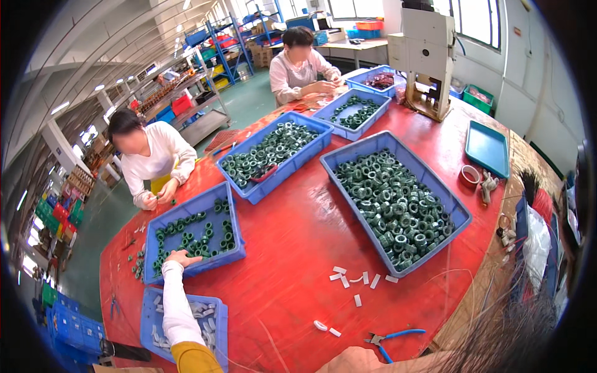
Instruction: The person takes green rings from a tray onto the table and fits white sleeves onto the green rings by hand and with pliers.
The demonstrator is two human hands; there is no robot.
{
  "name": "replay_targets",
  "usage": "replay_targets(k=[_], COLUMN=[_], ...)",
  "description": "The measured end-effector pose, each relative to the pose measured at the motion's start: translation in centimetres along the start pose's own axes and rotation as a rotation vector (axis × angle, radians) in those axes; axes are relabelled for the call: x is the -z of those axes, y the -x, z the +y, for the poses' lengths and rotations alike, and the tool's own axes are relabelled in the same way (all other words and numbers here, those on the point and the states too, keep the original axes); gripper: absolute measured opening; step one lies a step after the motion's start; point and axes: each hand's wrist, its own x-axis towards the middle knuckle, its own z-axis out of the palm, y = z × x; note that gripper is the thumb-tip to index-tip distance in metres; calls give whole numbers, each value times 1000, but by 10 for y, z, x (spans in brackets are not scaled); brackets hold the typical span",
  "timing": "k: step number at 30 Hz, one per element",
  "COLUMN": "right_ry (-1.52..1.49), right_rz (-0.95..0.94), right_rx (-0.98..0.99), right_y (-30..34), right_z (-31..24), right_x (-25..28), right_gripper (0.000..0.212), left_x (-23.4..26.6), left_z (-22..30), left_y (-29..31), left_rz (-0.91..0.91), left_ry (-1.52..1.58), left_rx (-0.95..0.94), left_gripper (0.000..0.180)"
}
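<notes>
Overhanging blue tray (224,260), left hand (181,257)

I have my left arm (185,326) extended forward, white sleeve (179,301) to the wrist (171,267); my left grip (180,257) is back-upward, fingers (194,259) pointing right.

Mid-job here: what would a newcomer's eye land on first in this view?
First, the big blue tray heaped with dark green rings, right of centre on the bright red table. Then the left hand at the near edge of a sparser blue tray, at left, and the blue-handled pliers near the bottom.
</notes>
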Motion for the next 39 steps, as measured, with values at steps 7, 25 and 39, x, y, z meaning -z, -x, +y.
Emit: replay_targets(k=[7,25,39], right_ry=[-16,-20,-58], right_rz=[-52,-159,-295], right_rx=[36,110,203], right_y=[-2,-7,-19], right_z=[2,7,4], right_x=[-11,-25,-46], right_gripper=[18,20,21], left_x=[-4,-9,-12], left_z=[1,-6,-8], left_y=[-10,-25,-25], left_rz=[43,-43,-40], left_ry=[112,374,584], left_rx=[-107,-389,-433], left_gripper=[79,63,37])
